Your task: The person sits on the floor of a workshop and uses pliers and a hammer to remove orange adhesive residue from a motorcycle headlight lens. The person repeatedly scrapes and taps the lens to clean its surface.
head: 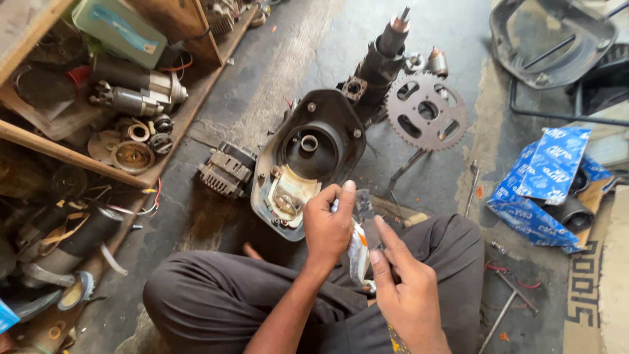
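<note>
Both hands, left hand [329,226] and right hand [406,288], pinch a small plastic packet [359,252] between them.

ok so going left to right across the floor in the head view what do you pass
Wooden shelf of old motor parts → finned alternator → open motor housing → toothed sprocket → blue carton. Nearer the camera, the left hand and right hand hold a small plastic packet.

There is one camera, worn on the person's head. It looks almost straight down, close over the bent knees and both hands [367,255]. It faces forward across the grey floor [295,59]. A wooden shelf [78,157] runs along the left edge. A blue box [544,183] lies at the right. No other view shares this scene.
</note>
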Tool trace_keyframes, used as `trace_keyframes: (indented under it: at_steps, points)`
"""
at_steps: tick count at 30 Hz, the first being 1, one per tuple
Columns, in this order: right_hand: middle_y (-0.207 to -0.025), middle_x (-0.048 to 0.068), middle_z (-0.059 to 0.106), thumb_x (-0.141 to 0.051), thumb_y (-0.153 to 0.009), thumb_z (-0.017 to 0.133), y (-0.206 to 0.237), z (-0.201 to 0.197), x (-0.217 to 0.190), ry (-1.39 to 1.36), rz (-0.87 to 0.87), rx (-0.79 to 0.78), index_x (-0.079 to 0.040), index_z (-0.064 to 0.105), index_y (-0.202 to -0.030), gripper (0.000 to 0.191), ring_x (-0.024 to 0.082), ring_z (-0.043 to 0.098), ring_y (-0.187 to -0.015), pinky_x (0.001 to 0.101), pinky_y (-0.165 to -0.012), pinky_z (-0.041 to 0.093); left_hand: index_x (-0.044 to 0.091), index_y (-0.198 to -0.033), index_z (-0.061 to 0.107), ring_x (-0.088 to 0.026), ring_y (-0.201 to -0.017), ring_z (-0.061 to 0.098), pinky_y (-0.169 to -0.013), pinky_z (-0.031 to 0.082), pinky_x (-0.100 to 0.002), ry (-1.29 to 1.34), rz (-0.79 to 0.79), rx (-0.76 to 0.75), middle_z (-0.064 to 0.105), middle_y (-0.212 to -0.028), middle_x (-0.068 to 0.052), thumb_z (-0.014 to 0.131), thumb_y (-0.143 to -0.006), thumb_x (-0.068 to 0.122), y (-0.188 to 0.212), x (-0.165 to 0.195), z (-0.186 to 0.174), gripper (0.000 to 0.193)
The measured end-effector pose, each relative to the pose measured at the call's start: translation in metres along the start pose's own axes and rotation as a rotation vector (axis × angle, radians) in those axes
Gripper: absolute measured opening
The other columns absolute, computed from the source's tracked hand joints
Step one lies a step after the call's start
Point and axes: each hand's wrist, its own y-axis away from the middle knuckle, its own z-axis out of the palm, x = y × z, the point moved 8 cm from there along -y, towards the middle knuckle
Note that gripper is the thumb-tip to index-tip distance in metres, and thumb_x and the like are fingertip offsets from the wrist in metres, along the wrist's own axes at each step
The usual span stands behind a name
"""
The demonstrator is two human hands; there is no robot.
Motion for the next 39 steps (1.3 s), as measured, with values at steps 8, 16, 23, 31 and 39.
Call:
trace_keyframes:
  at_steps: [8, 16, 23, 31, 39]
  points:
    - [-0.091, 0.014, 0.077, -0.009, -0.093, 0.066, 0.006, 0.004, -0.02, 0.015, -0.22, 0.042, -0.005, 0.061, -0.138, 0.045, 0.008, 0.071, -0.082, 0.0281, -0.07, 0.057, 0.002, -0.069, 0.057, -0.006, -0.057, 0.039, -0.05, 0.033, -0.031, 0.033, -0.061, 0.11, 0.045, -0.057, 0.003, 0.057, -0.102, 0.037, -0.02, 0.003, -0.023, 0.049]
    - [-0.073, 0.011, 0.075, -0.009, -0.09, 0.067, 0.007, 0.006, 0.003, 0.083, -0.073, 0.043, -0.009, 0.062, -0.139, 0.049, 0.007, 0.068, -0.065, 0.0273, -0.063, 0.056, -0.006, -0.07, 0.054, -0.016, -0.059, 0.039, -0.054, 0.033, -0.041, 0.072, -0.131, 0.086, 0.047, -0.06, -0.009, 0.052, -0.111, 0.043, -0.019, -0.011, -0.012, 0.064]
    - [-0.071, 0.01, 0.069, -0.01, -0.092, 0.066, 0.004, 0.002, 0.015, 0.088, -0.014, 0.123, -0.009, 0.059, -0.141, 0.05, 0.009, 0.061, -0.061, 0.0281, -0.058, 0.055, -0.002, -0.072, 0.059, -0.018, -0.056, 0.045, -0.053, 0.039, -0.039, -0.059, -0.112, 0.033, 0.053, -0.056, -0.011, 0.05, -0.103, 0.045, -0.004, -0.004, 0.004, 0.057]
    - [-0.072, 0.006, 0.068, -0.01, -0.091, 0.064, -0.02, -0.022, 0.061, -0.199, 0.291, 0.122, -0.013, 0.051, -0.148, 0.058, 0.008, 0.057, -0.055, 0.0278, -0.047, 0.048, 0.005, -0.09, 0.063, -0.01, -0.063, 0.058, -0.057, 0.049, -0.033, 0.094, -0.383, -0.299, 0.065, -0.07, -0.004, 0.072, -0.089, 0.042, -0.001, -0.024, 0.039, 0.038]
    - [-0.065, 0.007, 0.056, -0.014, -0.093, 0.067, -0.015, -0.042, 0.091, 0.046, 0.203, 0.158, -0.011, 0.058, -0.143, 0.051, 0.01, 0.05, -0.059, 0.0309, -0.053, 0.044, 0.003, -0.091, 0.066, -0.008, -0.072, 0.066, -0.064, 0.055, -0.027, 0.133, -0.281, -0.361, 0.072, -0.082, -0.004, 0.086, -0.077, 0.036, 0.002, -0.053, 0.063, 0.041]
